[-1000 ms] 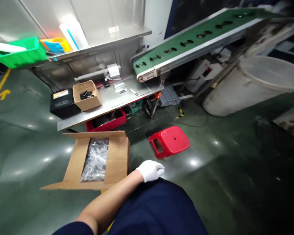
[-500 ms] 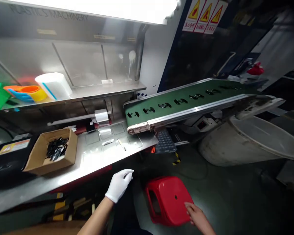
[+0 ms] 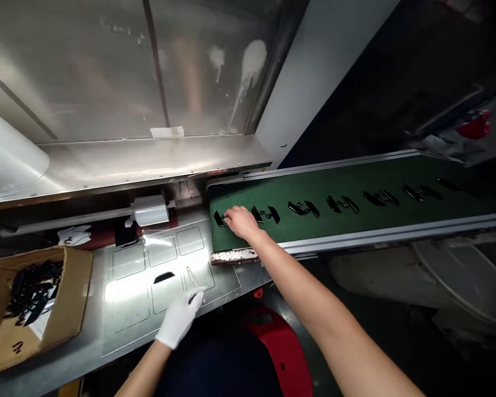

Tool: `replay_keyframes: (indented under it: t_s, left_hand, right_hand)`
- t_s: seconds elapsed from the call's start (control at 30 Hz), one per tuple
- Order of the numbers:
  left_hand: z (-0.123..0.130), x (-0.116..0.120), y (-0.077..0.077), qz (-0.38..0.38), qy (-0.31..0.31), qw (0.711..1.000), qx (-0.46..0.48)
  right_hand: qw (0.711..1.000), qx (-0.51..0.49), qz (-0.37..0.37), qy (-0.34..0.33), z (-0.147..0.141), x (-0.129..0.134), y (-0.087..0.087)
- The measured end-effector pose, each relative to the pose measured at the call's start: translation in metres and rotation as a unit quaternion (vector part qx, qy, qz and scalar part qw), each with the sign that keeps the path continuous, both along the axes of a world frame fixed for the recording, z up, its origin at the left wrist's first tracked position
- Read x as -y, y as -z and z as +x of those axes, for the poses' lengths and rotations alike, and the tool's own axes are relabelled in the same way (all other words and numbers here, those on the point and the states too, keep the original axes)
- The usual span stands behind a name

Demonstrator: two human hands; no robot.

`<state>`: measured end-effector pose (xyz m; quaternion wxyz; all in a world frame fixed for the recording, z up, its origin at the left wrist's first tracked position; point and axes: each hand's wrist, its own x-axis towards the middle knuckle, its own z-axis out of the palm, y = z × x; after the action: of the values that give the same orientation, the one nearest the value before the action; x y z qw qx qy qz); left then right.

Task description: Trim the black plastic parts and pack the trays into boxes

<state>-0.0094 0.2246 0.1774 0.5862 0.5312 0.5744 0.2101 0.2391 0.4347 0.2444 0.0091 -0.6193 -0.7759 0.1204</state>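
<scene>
Over the near end of the green conveyor belt (image 3: 240, 237), my bare right hand (image 3: 242, 221) has its fingers closed on a small black plastic part (image 3: 219, 219). More black parts (image 3: 304, 208) lie in a row along the belt to the right. My left hand (image 3: 181, 317), in a white glove, is at the front edge of the metal table (image 3: 86, 344), its fingers curled. What it may hold is too small to make out. Beside its fingertips lies a slim pale tool (image 3: 191, 277). A dark flat piece (image 3: 164, 277) rests on the clear marked sheet (image 3: 126, 314).
A cardboard box (image 3: 76, 300) of black parts stands on the left of the table. Behind the sheet is a white roll (image 3: 150, 210). A metal shelf (image 3: 149, 160) runs above. The red stool (image 3: 289, 353) is below, and a large pale bin (image 3: 458, 275) stands under the conveyor.
The view has moved closer to the table and conveyor. My right hand has gone from above the stool to the belt's near end and taken hold of a black part. My left hand has come to the table edge.
</scene>
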Motion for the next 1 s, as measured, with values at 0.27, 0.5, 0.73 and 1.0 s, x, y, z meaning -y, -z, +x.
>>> replay_keyframes:
  t_s: [0.27, 0.5, 0.73, 1.0]
  left_hand:
    - [-0.038, 0.064, 0.036, -0.135, -0.183, 0.969, -0.098]
    - [-0.018, 0.062, 0.040, -0.120, -0.284, 0.949, -0.061]
    - [-0.026, 0.023, -0.023, -0.061, -0.316, 0.946, 0.036]
    - [-0.071, -0.013, -0.115, 0.018, -0.260, 0.851, 0.455]
  right_hand:
    - [0.983, 0.121, -0.065, -0.125, -0.001, -0.060, 0.020]
    - [0.965, 0.138, -0.086, -0.205, -0.006, -0.083, 0.016]
    - [0.966, -0.003, -0.067, -0.250, -0.055, -0.022, -0.048]
    - [0.900, -0.273, -0.037, -0.338, -0.136, 0.081, -0.127]
